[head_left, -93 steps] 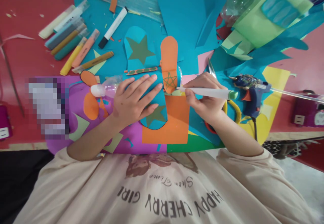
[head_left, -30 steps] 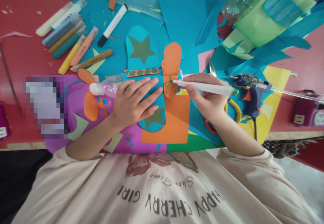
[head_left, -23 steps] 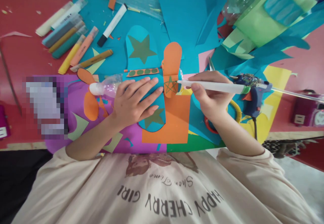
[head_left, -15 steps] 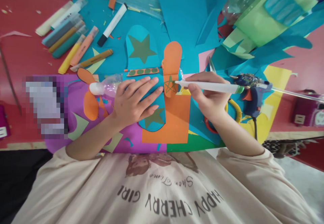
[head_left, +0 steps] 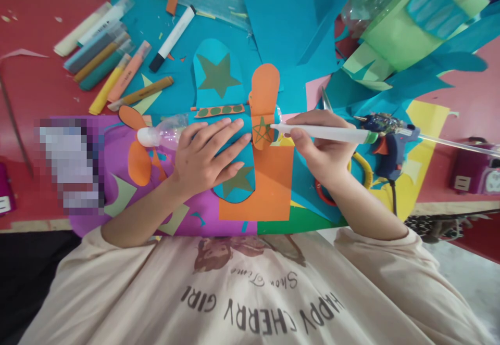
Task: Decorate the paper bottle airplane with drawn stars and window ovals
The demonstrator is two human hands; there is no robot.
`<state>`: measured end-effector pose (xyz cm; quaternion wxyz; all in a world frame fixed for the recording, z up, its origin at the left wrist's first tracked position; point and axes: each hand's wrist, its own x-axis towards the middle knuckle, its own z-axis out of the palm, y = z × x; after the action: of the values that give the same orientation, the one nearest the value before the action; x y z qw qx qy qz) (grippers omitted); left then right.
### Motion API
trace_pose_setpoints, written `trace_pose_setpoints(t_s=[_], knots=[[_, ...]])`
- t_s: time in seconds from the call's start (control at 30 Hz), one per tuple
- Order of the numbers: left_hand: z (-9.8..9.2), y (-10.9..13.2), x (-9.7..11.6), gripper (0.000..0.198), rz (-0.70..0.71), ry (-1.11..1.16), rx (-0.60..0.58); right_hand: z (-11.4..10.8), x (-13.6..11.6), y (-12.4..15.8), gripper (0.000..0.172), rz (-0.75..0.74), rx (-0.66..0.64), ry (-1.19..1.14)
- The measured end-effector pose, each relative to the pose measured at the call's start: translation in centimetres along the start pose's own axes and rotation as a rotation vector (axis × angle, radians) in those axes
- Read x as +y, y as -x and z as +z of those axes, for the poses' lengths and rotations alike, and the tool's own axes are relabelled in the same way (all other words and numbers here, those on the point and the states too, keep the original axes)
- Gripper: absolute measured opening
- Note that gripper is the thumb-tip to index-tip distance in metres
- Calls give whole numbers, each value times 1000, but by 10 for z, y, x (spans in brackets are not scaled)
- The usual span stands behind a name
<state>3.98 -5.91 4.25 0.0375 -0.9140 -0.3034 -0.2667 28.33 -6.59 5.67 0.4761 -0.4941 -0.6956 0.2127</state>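
My left hand (head_left: pixel 211 153) lies flat with its fingers apart on a plastic bottle (head_left: pixel 172 129) wrapped in blue paper. In my right hand (head_left: pixel 326 155) is a white marker (head_left: pixel 332 133) with a green end, its tip touching an orange paper piece (head_left: pixel 265 90) across the bottle. A green outlined star (head_left: pixel 262 130) is drawn there, its inside mostly orange. Blue rounded flaps with olive-green stars stick out on both sides; the upper star (head_left: pixel 219 73) is in full view, the lower one partly under my fingers. An orange strip (head_left: pixel 221 110) with green dots runs along the bottle.
Several markers (head_left: pixel 103 59) lie at the upper left, and a white marker with a black cap (head_left: pixel 172 38) nearby. On the right are a glue gun (head_left: pixel 392 150), scissors (head_left: pixel 367 170) and green paper (head_left: pixel 402 43). A pixelated object (head_left: pixel 72 163) rests on purple paper (head_left: pixel 117 157).
The marker tip stays at the star's right side, with hardly any visible movement. Both hands keep their places; the whole view shifts very slightly.
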Motion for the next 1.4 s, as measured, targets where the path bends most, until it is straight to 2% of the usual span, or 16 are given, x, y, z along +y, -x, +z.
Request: trace_pose_setpoints(t_s=[0.17, 0.37, 0.53, 0.7, 0.8, 0.97, 1.17, 1.4], knots=[[0, 2, -1, 46, -38, 55, -49, 1, 1, -1, 30, 7, 7, -14], [0, 3, -1, 46, -51, 47, -71, 1, 1, -1, 20, -20, 35, -36], [0, 1, 0, 46, -12, -12, -21, 1, 3, -1, 15, -61, 37, -37], [1, 4, -2, 46, -79, 69, -110, 1, 4, 0, 10, -65, 43, -40], [1, 5, -2, 47, -86, 85, -112, 1, 4, 0, 9, -77, 41, -48], [0, 3, -2, 47, -46, 43, -58, 0, 3, -1, 17, -48, 37, -35], [1, 4, -2, 45, -76, 36, -120, 0, 4, -1, 32, -2, 37, 16], [1, 4, -2, 45, -64, 8, -114, -1, 2, -1, 23, -17, 14, 40]])
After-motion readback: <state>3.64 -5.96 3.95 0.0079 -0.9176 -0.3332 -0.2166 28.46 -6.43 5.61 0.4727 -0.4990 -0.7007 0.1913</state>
